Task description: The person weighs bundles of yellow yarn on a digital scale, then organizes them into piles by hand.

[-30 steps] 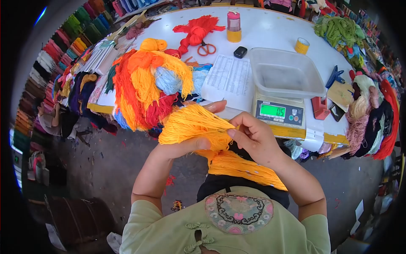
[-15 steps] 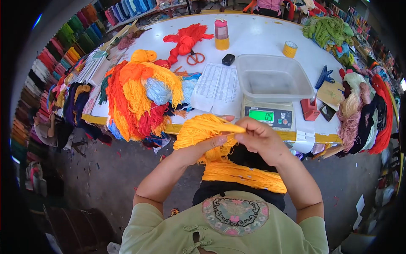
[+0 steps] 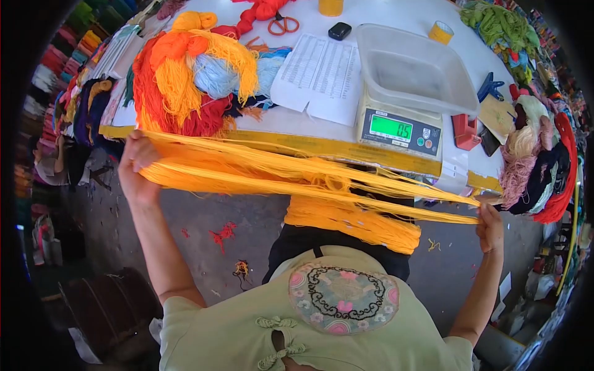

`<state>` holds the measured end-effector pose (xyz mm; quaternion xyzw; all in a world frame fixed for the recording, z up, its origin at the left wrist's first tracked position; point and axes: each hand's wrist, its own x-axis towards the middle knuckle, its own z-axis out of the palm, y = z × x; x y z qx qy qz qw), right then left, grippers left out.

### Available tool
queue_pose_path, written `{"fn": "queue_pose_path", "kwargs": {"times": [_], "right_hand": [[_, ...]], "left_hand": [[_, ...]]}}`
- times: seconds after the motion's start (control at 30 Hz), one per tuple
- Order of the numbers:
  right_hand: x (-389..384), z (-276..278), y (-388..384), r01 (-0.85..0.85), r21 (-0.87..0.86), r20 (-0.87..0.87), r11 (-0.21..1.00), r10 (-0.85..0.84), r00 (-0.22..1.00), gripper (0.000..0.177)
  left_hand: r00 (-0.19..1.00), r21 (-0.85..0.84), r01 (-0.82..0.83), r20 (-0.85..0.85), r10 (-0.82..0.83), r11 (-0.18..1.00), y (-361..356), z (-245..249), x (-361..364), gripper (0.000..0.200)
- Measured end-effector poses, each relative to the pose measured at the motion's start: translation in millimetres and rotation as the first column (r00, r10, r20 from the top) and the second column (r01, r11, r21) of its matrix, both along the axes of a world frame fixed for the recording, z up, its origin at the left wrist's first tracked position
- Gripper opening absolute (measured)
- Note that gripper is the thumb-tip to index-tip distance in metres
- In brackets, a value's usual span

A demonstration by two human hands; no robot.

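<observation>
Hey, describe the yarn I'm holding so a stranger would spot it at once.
Find the white table, then its yellow front edge. Just this side, a yellow-orange skein spans from your left hand to your right hand. Unlike the similar bundle at your waist, it's stretched between both hands.

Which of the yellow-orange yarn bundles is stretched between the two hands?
The long skein spanning from left hand to right hand. The bundle across the black trousers and the yellow yarn on the table are in neither hand.
</observation>
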<state>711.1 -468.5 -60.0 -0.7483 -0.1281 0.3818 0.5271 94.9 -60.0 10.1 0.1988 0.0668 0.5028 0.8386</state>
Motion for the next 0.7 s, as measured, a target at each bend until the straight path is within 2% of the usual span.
{"fn": "queue_pose_path", "kwargs": {"times": [0.1,0.17,0.2,0.3,0.37,0.4,0.43,0.47,0.5,0.53,0.57,0.6,0.63,0.67,0.7], "right_hand": [[54,-27,-56,0.230,-0.111,0.038,0.967,-0.227,0.973,0.023],[77,-37,-83,0.316,-0.225,0.177,0.922,-0.281,0.943,0.025],[85,-42,-96,0.365,-0.281,0.247,0.888,-0.301,0.921,0.026],[108,-60,-128,0.503,-0.387,0.587,0.773,-0.214,0.781,0.028],[150,-97,-173,0.604,-0.308,0.681,0.735,-0.273,0.680,0.029],[159,-103,-193,0.651,-0.264,0.724,0.712,-0.300,0.622,0.030],[145,-93,-192,0.620,-0.299,0.654,0.725,-0.317,0.686,0.029],[121,-79,-172,0.588,-0.325,0.580,0.741,-0.334,0.743,0.028],[93,-63,-145,0.554,-0.337,0.503,0.762,-0.352,0.790,0.028],[71,-48,-128,0.414,-0.268,0.320,0.870,-0.325,0.890,0.026],[51,-31,-108,0.274,-0.157,0.143,0.949,-0.253,0.957,0.025],[28,-4,-82,0.205,-0.035,0.045,0.978,-0.203,0.978,0.024],[3,26,-57,0.154,0.096,-0.033,0.983,-0.152,0.988,0.023],[-16,57,-41,0.028,0.251,-0.024,0.968,-0.023,0.999,0.023],[-34,87,-24,-0.006,0.390,0.002,0.921,0.005,1.000,0.025]], "left_hand": [[0.993,-0.086,-0.119,-0.003,0.119,0.989,35,-8,-56,0.024],[0.983,-0.109,-0.184,-0.048,0.179,0.977,57,-13,-89,0.022],[0.976,-0.123,-0.213,-0.076,0.205,0.969,69,-16,-108,0.021],[0.921,-0.096,-0.355,-0.205,0.330,0.930,125,-44,-192,0.020],[0.879,-0.119,-0.445,-0.248,0.407,0.888,162,-68,-259,0.024],[0.896,-0.222,-0.441,-0.164,0.413,0.870,165,-70,-271,0.031],[0.819,-0.133,-0.555,-0.259,0.512,0.821,167,-77,-284,0.033],[0.868,-0.109,-0.488,-0.157,0.470,0.866,172,-91,-303,0.027],[0.830,-0.104,-0.549,-0.184,0.526,0.830,155,-88,-279,0.020],[0.882,-0.118,-0.465,-0.144,0.449,0.877,146,-91,-267,0.017],[0.911,-0.135,-0.410,-0.119,0.396,0.902,123,-80,-230,0.017],[0.934,-0.092,-0.350,-0.113,0.339,0.932,99,-65,-188,0.016],[0.998,0.005,-0.055,-0.026,0.055,0.998,88,-59,-164,0.018],[0.995,0.057,-0.074,-0.069,0.078,0.996,70,-46,-127,0.022],[0.957,0.150,-0.224,-0.155,0.247,0.963,72,-57,-119,0.022]]}}
